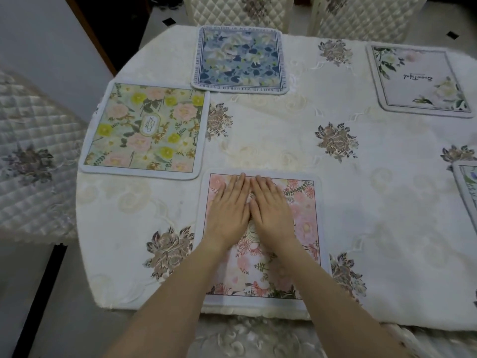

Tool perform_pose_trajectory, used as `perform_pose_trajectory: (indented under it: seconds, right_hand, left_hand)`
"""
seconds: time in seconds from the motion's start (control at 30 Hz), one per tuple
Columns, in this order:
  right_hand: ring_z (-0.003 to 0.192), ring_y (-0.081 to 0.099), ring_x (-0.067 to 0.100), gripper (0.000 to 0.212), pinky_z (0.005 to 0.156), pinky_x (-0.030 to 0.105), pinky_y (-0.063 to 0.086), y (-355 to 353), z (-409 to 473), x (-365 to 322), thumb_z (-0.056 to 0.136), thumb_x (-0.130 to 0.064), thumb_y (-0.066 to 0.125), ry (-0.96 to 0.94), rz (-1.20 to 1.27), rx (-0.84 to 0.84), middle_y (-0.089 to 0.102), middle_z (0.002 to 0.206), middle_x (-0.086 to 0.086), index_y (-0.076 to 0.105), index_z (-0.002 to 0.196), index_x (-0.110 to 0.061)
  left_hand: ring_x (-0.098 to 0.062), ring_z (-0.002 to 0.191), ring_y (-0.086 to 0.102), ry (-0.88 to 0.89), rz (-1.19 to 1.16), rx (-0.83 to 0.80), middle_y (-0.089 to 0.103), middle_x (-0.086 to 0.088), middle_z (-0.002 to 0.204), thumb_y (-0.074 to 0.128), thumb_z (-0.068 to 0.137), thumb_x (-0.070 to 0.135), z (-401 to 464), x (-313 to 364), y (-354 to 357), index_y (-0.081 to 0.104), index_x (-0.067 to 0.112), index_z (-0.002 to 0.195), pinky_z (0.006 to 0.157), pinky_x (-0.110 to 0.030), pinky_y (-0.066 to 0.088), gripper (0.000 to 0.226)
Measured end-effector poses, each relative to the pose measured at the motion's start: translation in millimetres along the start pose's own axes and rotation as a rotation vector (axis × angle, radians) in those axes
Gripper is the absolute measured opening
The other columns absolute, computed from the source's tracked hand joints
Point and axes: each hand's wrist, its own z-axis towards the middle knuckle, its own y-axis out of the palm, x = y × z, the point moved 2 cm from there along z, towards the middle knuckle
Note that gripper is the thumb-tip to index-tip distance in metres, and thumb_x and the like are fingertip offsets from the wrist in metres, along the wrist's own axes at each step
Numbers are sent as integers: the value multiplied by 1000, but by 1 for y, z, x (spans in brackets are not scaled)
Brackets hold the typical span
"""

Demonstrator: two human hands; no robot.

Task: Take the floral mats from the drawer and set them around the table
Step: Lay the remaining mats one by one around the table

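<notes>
A pink floral mat (pixel 304 215) lies at the near edge of the table (pixel 284 130). My left hand (pixel 228 215) and my right hand (pixel 272 214) press flat on it side by side, fingers straight. A green and yellow floral mat (pixel 144 130) lies at the table's left end. At the far left side lies a blue floral mat (pixel 240 59). A white mat with green leaves (pixel 419 81) lies at the far right. The corner of another mat (pixel 467 187) shows at the right edge of the view.
The table wears a cream cloth with embroidered flowers. Quilted chairs stand around it: one at the left (pixel 33 156), two at the far side (pixel 237 9) (pixel 366 14), and one below my arms (pixel 258 337). No drawer is in view.
</notes>
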Motion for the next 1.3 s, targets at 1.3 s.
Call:
perform_pose_trajectory:
  seconds: [1.3]
  right_hand:
    - [147, -6, 10, 56, 120, 34, 2, -31, -122, 48, 101, -41, 20, 46, -133, -125, 5, 159, -8, 5, 153, -27]
  left_hand:
    - [-13, 145, -13, 45, 58, -147, -10, -4, 159, 12, 101, 47, -118, -17, -8, -6, 11, 151, 118, -34, -1, 64]
